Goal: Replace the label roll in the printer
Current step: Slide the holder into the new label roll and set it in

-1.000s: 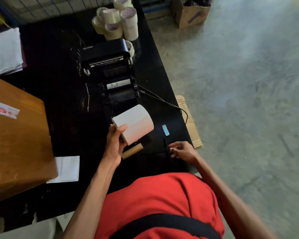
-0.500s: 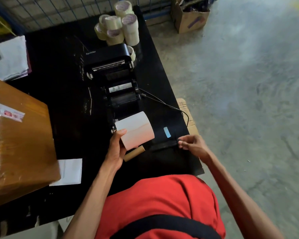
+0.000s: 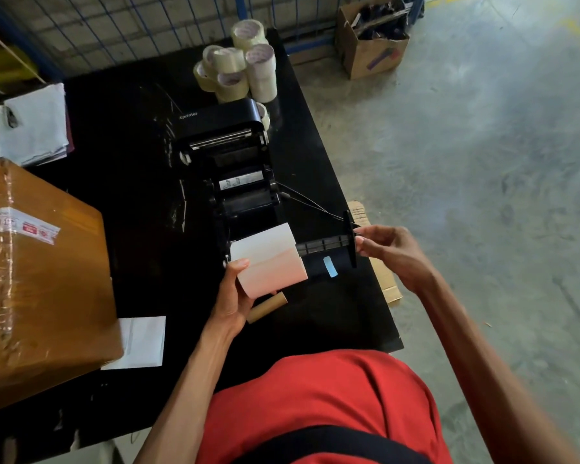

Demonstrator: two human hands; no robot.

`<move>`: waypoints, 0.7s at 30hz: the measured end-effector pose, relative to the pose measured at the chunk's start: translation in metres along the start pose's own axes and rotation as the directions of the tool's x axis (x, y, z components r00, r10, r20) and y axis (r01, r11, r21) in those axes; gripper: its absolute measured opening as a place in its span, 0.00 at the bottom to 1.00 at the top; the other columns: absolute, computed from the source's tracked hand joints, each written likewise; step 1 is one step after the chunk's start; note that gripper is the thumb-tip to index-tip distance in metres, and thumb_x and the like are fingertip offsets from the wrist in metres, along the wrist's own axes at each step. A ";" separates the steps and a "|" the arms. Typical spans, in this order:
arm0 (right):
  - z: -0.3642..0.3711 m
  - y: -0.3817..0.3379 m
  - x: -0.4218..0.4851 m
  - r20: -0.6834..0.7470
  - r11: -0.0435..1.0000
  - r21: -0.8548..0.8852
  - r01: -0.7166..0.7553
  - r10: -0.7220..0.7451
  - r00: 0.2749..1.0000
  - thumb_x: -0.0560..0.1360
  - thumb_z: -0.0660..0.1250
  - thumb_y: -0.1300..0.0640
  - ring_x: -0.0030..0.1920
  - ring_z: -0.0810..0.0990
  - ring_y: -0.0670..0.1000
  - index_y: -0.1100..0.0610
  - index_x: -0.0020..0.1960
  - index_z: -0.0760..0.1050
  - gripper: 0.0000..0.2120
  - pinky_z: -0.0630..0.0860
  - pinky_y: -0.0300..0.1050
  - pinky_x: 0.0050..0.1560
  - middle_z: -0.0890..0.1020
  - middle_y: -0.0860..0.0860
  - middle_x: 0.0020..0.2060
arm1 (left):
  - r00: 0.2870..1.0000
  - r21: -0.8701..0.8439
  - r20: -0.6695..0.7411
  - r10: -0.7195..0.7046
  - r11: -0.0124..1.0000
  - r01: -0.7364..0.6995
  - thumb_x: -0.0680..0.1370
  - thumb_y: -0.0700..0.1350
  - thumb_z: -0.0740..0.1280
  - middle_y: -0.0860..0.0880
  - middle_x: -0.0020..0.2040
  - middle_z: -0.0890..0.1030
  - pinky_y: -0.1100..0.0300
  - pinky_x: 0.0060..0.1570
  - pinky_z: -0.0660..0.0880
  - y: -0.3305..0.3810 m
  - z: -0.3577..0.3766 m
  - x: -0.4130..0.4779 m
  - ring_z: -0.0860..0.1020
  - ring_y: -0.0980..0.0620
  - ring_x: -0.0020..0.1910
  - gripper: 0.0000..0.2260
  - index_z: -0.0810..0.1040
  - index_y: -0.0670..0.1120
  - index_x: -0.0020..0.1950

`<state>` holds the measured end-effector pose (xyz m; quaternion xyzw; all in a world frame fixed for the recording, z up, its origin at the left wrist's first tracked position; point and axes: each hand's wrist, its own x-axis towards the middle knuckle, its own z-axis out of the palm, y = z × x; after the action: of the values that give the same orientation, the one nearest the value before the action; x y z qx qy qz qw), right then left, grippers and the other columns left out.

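Note:
A black label printer (image 3: pixel 230 152) stands on the black table (image 3: pixel 121 182) with its lid raised and its roll bay showing. My left hand (image 3: pixel 236 293) grips a white label roll (image 3: pixel 268 259) just in front of the printer. My right hand (image 3: pixel 390 251) pinches the round end plate of a black spindle (image 3: pixel 329 244), and the spindle's free end is at the roll's right-hand core. A bare brown cardboard core (image 3: pixel 268 308) lies on the table beside my left hand.
A big taped cardboard box (image 3: pixel 37 283) fills the table's left side, with a white sheet (image 3: pixel 144 341) next to it. Several tape rolls (image 3: pixel 238 70) stand behind the printer. A cable (image 3: pixel 310 202) runs off the printer's right. White bags (image 3: pixel 34 125) lie at far left.
My right hand has picked the black spindle off the table's front edge and brought it level with the roll, its tip now at the core. My left hand has kept the roll in place.

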<state>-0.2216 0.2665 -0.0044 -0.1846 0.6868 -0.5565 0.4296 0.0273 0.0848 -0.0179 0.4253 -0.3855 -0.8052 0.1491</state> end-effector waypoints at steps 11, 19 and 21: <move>0.055 0.012 -0.009 0.068 0.992 0.037 -0.123 0.120 0.990 0.76 0.74 0.57 0.44 0.86 0.48 0.60 0.55 0.84 0.10 0.83 0.38 0.47 0.88 0.59 0.44 | 0.997 0.177 0.069 -0.027 0.984 0.015 0.65 0.56 0.72 0.36 0.66 0.78 0.44 0.52 0.76 -0.003 0.017 -0.004 0.74 0.33 0.66 0.34 0.74 0.43 0.69; 0.062 0.007 -0.015 0.218 0.926 0.236 -0.293 0.244 0.945 0.80 0.64 0.60 0.47 0.83 0.51 0.57 0.52 0.76 0.03 0.79 0.56 0.55 0.82 0.52 0.45 | 0.983 0.239 0.174 0.060 0.966 -0.101 0.68 0.50 0.71 0.40 0.65 0.80 0.37 0.62 0.74 0.004 0.014 -0.007 0.77 0.37 0.65 0.31 0.73 0.47 0.70; 0.072 0.008 -0.020 0.242 0.869 0.399 -0.294 0.209 0.947 0.82 0.60 0.59 0.53 0.82 0.62 0.60 0.57 0.73 0.07 0.80 0.63 0.54 0.80 0.61 0.54 | 0.977 0.284 0.193 0.093 0.948 -0.146 0.68 0.52 0.73 0.43 0.64 0.80 0.44 0.59 0.78 0.010 0.019 -0.009 0.78 0.40 0.65 0.32 0.72 0.52 0.72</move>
<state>-0.1514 0.2405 -0.0048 -0.0463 0.5208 -0.6129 0.5925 0.0168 0.0925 0.0016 0.3453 -0.5386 -0.7624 0.0974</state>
